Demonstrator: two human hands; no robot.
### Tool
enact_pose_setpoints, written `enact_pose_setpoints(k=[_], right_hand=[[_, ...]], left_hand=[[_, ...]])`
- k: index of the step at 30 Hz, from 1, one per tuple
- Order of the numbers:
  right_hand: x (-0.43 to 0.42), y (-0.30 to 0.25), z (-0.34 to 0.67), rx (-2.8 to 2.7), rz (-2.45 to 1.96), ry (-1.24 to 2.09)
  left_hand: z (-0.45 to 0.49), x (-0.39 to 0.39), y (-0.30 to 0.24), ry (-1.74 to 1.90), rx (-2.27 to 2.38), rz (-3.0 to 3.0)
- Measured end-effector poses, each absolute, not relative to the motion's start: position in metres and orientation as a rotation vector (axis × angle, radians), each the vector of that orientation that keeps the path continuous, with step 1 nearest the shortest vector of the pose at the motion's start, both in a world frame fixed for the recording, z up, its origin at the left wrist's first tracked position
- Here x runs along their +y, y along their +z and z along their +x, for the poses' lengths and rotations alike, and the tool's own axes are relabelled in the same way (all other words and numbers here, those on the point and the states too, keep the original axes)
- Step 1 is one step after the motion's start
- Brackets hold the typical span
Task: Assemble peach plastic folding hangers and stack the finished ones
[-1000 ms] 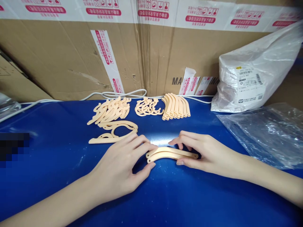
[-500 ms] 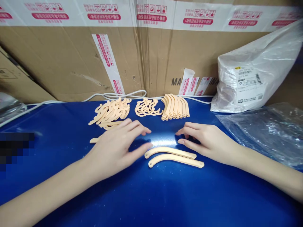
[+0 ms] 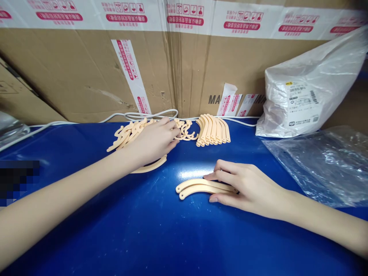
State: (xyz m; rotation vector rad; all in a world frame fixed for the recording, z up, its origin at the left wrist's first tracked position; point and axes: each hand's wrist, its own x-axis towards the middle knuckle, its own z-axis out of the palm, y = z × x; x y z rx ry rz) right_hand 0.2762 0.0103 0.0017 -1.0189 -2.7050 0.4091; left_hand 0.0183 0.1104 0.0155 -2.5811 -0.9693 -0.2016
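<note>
We look down on a glossy blue worktop [image 3: 143, 230] that runs back to a wall of cardboard boxes [image 3: 71, 76] sealed with white and red printed tape [image 3: 130, 73]. A white cable [image 3: 86, 120] trails along the foot of the boxes.

At the right edge a white plastic bag [image 3: 301, 96] with a printed label leans against the boxes, and a crumpled clear bag [image 3: 324, 165] lies in front of it.

Near the middle, two curved strips [image 3: 198, 186] lie side by side. Our right hand [image 3: 244, 188] clasps their right ends, fingers above and thumb at the near edge.

Farther back, our left hand [image 3: 155, 140] lies over a loose pile of peach pieces [image 3: 126, 136]; we cannot tell whether it grips any. Just beside it sit hooked pieces [image 3: 188, 132] and a neat row of strips [image 3: 213, 130].
</note>
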Motion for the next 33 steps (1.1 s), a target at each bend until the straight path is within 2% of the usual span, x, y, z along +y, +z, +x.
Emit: enact_pose_setpoints(k=[17, 25, 33], right_hand=[[0.008, 0.001, 0.271, -2.658, -1.018, 0.319], [0.007, 0.001, 0.272, -2.648, -1.037, 0.349], [0.008, 0.0, 0.271, -2.659, -1.02, 0.339]], left_hand=[[0.028, 0.108, 0.029, -0.165, -0.946, -2.53], [0.023, 0.089, 0.036, -0.348, -0.984, -2.54], [0.035, 0.045, 0.024, -0.452, -1.082, -2.854]])
